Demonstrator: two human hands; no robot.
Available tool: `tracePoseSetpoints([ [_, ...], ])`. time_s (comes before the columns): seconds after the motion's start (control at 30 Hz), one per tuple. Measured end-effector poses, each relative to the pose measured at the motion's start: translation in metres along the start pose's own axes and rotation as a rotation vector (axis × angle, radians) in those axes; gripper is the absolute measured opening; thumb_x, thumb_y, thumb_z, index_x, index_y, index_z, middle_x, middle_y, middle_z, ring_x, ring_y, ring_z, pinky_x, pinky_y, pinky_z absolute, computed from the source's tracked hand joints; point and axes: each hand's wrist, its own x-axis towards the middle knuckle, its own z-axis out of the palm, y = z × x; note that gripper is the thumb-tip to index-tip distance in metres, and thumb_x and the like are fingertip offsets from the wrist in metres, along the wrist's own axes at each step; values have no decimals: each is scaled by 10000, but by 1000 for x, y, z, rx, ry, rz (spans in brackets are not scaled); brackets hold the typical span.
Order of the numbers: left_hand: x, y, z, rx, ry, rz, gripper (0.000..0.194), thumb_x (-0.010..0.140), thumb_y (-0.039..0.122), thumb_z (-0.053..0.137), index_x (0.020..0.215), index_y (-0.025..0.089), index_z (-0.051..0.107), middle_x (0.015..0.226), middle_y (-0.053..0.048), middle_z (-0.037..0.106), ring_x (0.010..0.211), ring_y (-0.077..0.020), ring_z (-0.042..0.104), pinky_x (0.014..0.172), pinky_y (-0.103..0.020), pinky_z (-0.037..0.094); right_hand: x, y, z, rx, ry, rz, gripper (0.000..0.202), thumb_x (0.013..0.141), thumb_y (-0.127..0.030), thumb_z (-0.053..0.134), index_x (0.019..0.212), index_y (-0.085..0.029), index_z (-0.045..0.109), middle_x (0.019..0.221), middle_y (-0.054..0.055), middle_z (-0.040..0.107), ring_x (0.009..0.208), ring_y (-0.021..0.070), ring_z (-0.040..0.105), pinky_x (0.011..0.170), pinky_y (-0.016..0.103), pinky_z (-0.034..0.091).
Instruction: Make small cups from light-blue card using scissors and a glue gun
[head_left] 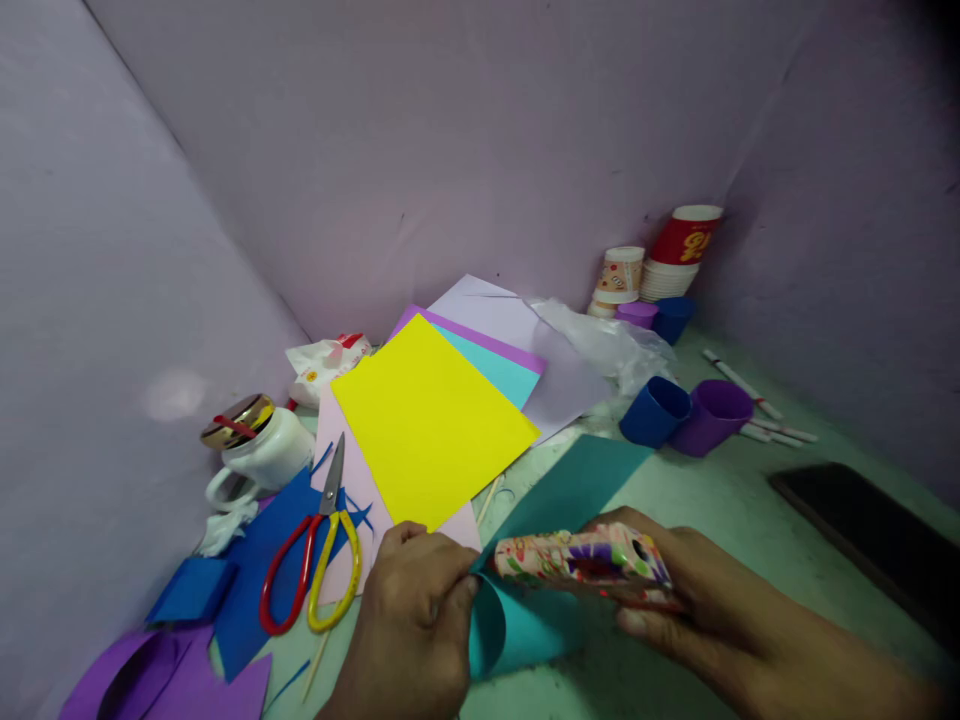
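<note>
My left hand (416, 615) pinches the edge of a teal sheet of paper (536, 625), which curls into a loose roll below and beside the fingers. Flat behind it, another stretch of teal paper (581, 475) extends toward the back right. My right hand (697, 590) is wrapped round a flower-patterned glue gun (581, 560). Its tip points left, close to the paper edge at my left thumb; whether it touches cannot be made out. Scissors (330, 515) with one red and one yellow handle lie left of my left hand, blades partly apart.
Yellow paper (435, 420) tops several coloured sheets at the back. Blue (654, 412) and purple (711, 415) paper rings stand right, near white sticks (776, 432) and a dark phone (862, 535). Stacked paper cups (679, 255) stand in the corner. A white mug (270, 455) and purple paper (217, 685) are left.
</note>
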Motion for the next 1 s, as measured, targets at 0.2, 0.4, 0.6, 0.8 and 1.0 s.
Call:
tracePoseSetpoints([
  [0.2,1,1,1,-24,20,5,231,801,142,441,631,178,594,593,3,591,585,-136,540,695,-330,418,4,-4,-1,-47,2,-13,296,877,-309,491,1165,-305,562,1063,18,672,938,222,642,780,310,529],
  [0.4,0,0,2,-40,9,-14,227,796,135,433,667,185,613,622,3,610,607,-143,548,721,-355,417,5,-6,-2,-51,9,-22,270,868,-272,488,1125,-305,563,1024,9,678,898,211,647,751,294,526],
  [0.6,-1,-1,3,-33,11,-25,217,791,139,443,647,184,598,616,7,608,606,-142,544,720,-359,414,9,-9,-2,-42,-3,-55,211,866,-247,481,1051,-290,573,934,4,678,804,186,646,708,273,517],
  [0.8,-1,-3,4,-33,3,-29,215,792,144,436,673,188,610,638,6,621,621,-149,563,753,-387,412,9,-12,-2,-36,-6,-46,203,860,-234,481,1040,-286,557,904,-6,675,777,174,642,686,264,514],
  [1.0,-1,-2,4,-30,6,-18,219,795,147,432,676,190,611,633,6,623,616,-153,564,758,-397,426,12,-16,-5,-60,-22,-47,173,853,-233,467,1001,-260,552,882,0,677,762,180,641,649,267,503],
])
